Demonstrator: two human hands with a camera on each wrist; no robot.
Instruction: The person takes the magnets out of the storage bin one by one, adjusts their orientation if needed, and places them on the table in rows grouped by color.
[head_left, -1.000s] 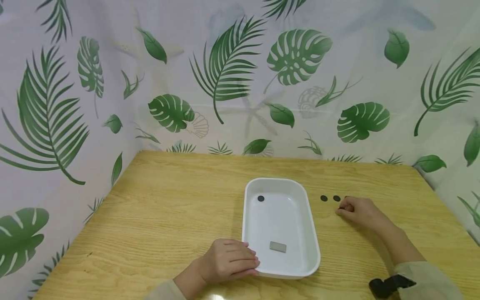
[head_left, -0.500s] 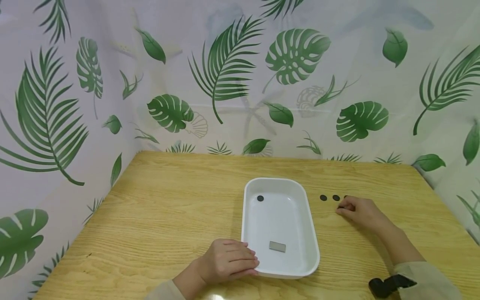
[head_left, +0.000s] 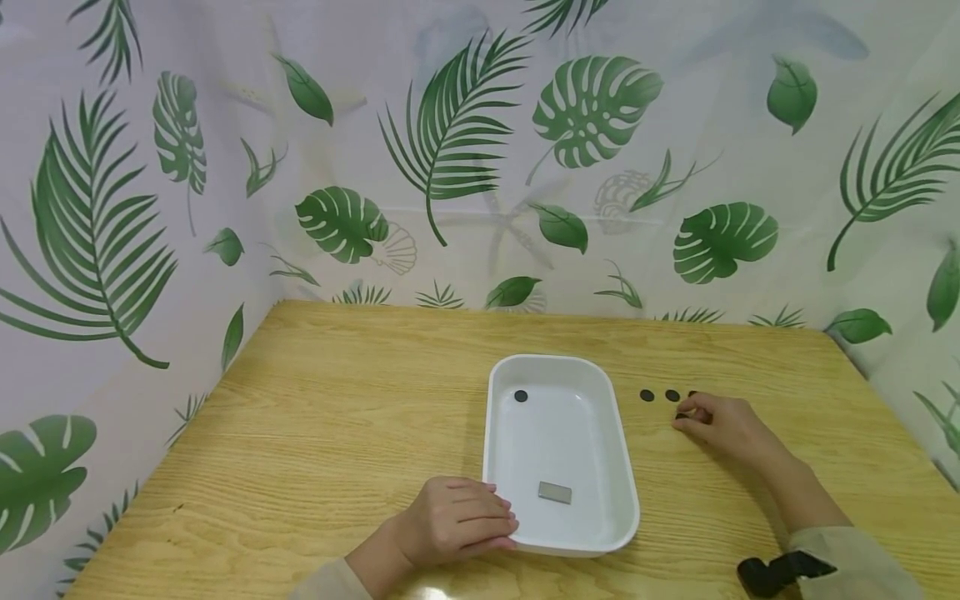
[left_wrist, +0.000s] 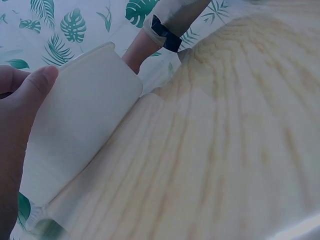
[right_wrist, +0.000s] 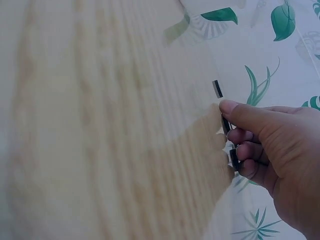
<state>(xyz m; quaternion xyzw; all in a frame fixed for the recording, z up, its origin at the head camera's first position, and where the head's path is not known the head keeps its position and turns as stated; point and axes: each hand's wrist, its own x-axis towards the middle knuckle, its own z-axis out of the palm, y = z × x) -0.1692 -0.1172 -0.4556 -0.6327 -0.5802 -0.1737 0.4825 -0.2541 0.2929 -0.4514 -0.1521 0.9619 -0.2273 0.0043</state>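
A white rectangular tray [head_left: 570, 442] stands on the table, holding a small black disc [head_left: 521, 396] at its far left and a grey rectangular piece [head_left: 555, 492] near its front. My left hand [head_left: 461, 521] grips the tray's near left corner, fingers over the rim; in the left wrist view its thumb [left_wrist: 42, 82] lies against the outer wall. To the right of the tray, my right hand [head_left: 723, 425] pinches another black disc [head_left: 682, 416] between thumb and fingers, low at the tabletop. Two black discs [head_left: 659, 396] lie just beyond, and one more is partly hidden behind the fingers.
The wooden table [head_left: 337, 400] meets a leaf-patterned cloth [head_left: 480, 167] at the back and sides. A black strap [head_left: 783, 573] with a device sits on the right wrist.
My right fingers have shifted slightly, so more of the pinched black disc shows between them. The left hand and the tray stay in place.
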